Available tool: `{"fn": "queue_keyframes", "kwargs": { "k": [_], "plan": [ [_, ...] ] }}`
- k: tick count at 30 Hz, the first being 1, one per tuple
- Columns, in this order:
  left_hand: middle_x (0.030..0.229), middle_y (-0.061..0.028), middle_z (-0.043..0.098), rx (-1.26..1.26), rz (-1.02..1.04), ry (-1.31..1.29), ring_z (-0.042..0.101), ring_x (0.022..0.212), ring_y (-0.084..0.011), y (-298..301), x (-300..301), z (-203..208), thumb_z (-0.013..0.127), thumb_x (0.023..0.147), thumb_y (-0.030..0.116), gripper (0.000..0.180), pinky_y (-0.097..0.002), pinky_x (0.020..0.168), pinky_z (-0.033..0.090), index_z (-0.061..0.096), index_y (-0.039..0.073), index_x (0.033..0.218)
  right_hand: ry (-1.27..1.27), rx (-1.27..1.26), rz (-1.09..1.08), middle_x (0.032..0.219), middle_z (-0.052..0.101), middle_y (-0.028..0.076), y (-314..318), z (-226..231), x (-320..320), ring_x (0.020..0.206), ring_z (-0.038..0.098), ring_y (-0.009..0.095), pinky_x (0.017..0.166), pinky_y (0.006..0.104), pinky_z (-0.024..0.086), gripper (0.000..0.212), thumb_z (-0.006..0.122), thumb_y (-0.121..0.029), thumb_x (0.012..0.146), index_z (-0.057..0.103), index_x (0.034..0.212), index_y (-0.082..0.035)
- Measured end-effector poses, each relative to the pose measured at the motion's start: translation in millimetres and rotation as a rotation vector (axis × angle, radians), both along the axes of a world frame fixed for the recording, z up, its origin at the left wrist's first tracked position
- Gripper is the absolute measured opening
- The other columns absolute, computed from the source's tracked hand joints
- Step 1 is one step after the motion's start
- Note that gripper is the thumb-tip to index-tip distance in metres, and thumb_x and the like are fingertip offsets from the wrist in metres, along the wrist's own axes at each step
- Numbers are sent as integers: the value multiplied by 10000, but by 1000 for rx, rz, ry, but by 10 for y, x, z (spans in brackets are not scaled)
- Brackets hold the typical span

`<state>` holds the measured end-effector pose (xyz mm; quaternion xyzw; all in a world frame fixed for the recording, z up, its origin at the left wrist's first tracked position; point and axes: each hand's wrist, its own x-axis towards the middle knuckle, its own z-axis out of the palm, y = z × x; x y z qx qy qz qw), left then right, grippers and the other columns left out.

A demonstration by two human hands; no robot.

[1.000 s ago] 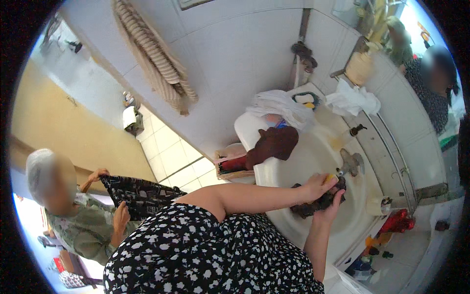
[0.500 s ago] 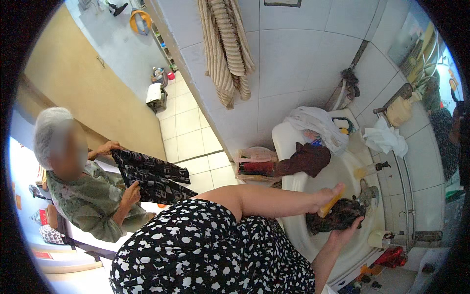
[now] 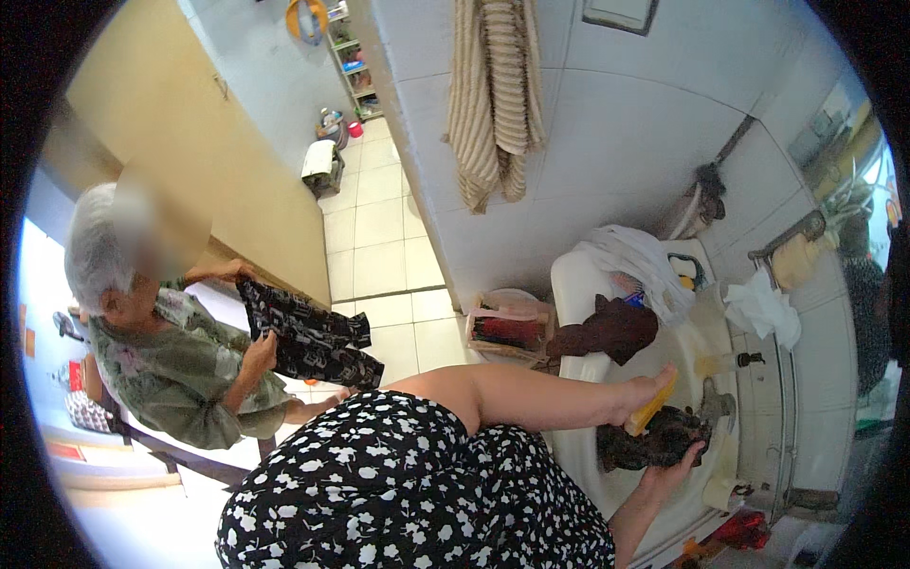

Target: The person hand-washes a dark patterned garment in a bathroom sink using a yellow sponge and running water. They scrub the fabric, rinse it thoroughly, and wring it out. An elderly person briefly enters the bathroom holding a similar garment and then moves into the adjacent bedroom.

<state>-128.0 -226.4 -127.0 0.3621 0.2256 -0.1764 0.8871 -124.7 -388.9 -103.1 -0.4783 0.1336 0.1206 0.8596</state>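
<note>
Over the white sink (image 3: 573, 308), my left hand (image 3: 645, 394) is closed around a long yellow bar-shaped thing (image 3: 654, 406), perhaps soap or a brush. It is held just above a dark wet cloth (image 3: 654, 438) bunched inside the basin, below the faucet (image 3: 718, 408). My right hand (image 3: 675, 471) grips the near edge of this cloth, its fingers partly hidden by the fabric. A dark brown cloth (image 3: 616, 329) hangs over the basin's left rim. Beside it lies a white plastic bag (image 3: 630, 261).
A person (image 3: 161, 370) at the left holds up patterned black shorts (image 3: 303, 327) with both hands. A striped towel (image 3: 493, 104) hangs on the tiled wall. A pink basket (image 3: 512, 327) stands left of the sink; a pump bottle (image 3: 725, 362) is on its far side.
The view has shifted a little, moving the scene rightward in the picture. My hands keep their grips on the yellow thing and the wet cloth. The other person has turned slightly.
</note>
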Motion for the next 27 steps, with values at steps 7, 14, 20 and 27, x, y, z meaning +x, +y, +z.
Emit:
{"fn": "queue_keyframes", "kwargs": {
  "k": [7,14,20,27],
  "plan": [
    [995,-94,512,13,103,-60,496,852,-206,126,-143,124,301,763,767,859,-351,705,439,446,12,1147,-34,-53,136,1316,387,146,63,-83,178,1190,396,283,981,417,362,670,588,-421,832,352,1304,-10],
    [1122,-120,472,88,102,-20,464,971,-221,99,-6,-254,266,770,765,899,-368,801,413,382,7,1240,16,-83,166,1312,397,137,146,-22,163,1170,414,282,993,407,349,656,598,-389,832,356,1298,3],
    [1151,-124,491,141,41,-149,470,1034,-217,103,-81,6,268,785,745,866,-386,841,414,421,20,1232,-5,-41,136,1303,402,154,329,404,-98,1183,407,280,985,416,374,531,541,-277,886,349,1285,17],
    [1056,-89,566,907,175,-518,525,966,-204,-465,78,-156,388,928,381,445,-315,855,417,480,22,1175,-314,-195,79,1280,407,136,498,241,-124,1144,439,265,932,375,393,627,561,-389,861,327,1283,11]
  ]
}}
